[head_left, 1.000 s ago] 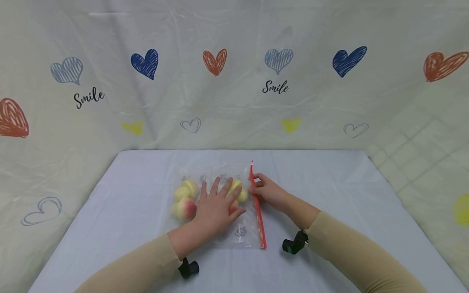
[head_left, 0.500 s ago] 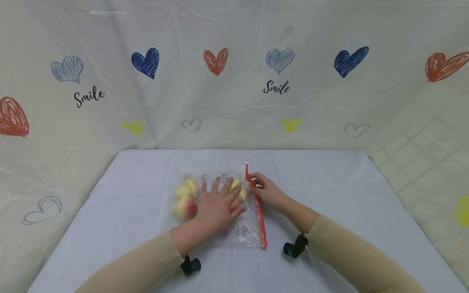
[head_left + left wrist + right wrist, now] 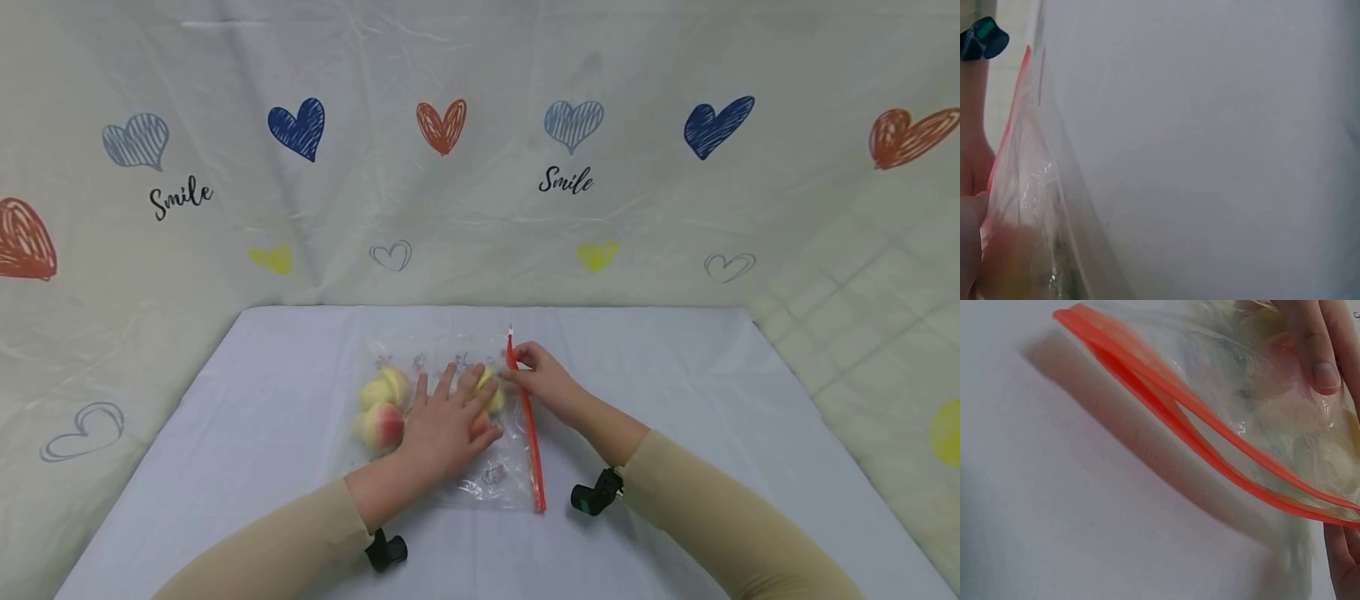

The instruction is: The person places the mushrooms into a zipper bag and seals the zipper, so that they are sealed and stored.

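Note:
A clear zip-lock bag [image 3: 487, 493] with a red zip edge [image 3: 533, 450] lies flat on the white-covered table. Inside sit a pink-and-yellow peach [image 3: 386, 425] and several yellowish rounded fruits [image 3: 384, 388], some partly covered by a hand. My left hand [image 3: 446, 417] rests on the bag with its fingers spread. With my right hand [image 3: 551, 383] I pinch the upper part of the red edge. In the right wrist view, the bag's mouth [image 3: 1204, 428] gapes along part of its length. The left wrist view catches the bag's side [image 3: 1029, 187] at its left border.
White cloth covers the table [image 3: 285, 358] on all sides of the bag. Behind it hangs a pale backdrop [image 3: 480, 208] printed with hearts and the word Smile. A small black camera sits on each wrist, one by the left cuff [image 3: 387, 550].
The top of the red edge shifts left, then slightly back right. My right hand moves a little up and left, and its fingers shift on the edge. The left hand stays nearly still.

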### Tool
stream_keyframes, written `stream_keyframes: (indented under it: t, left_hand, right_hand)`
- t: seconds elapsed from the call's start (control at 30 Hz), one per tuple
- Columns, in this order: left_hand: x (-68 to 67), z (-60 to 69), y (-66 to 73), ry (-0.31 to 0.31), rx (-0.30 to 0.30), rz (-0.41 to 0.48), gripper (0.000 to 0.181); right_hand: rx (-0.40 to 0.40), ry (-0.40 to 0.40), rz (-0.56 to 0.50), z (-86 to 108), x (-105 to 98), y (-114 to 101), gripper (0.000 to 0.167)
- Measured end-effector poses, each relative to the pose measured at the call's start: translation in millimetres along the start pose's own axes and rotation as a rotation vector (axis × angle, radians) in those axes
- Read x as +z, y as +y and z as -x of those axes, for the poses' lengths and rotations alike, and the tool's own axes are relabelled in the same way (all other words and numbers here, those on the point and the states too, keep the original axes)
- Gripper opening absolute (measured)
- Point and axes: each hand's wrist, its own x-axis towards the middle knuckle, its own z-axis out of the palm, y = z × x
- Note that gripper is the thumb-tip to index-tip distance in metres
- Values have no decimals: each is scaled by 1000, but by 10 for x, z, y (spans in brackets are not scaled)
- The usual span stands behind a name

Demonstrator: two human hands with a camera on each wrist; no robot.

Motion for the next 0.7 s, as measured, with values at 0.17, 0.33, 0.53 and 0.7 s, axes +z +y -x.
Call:
stream_keyframes:
  t: [0.17, 0.33, 0.53, 0.7]
  left_hand:
    - [19, 18, 3, 26, 25, 24, 74]
    - [26, 22, 19, 25, 33, 25, 75]
    - [43, 24, 34, 21, 40, 29, 76]
    - [42, 40, 40, 20, 35, 35, 78]
  right_hand:
    - [37, 39, -73, -13, 17, -13, 27]
    - [67, 21, -81, -10, 8, -17, 46]
    - [72, -5, -59, 4, 5, -80, 55]
    - [5, -2, -51, -24, 1, -110, 48]
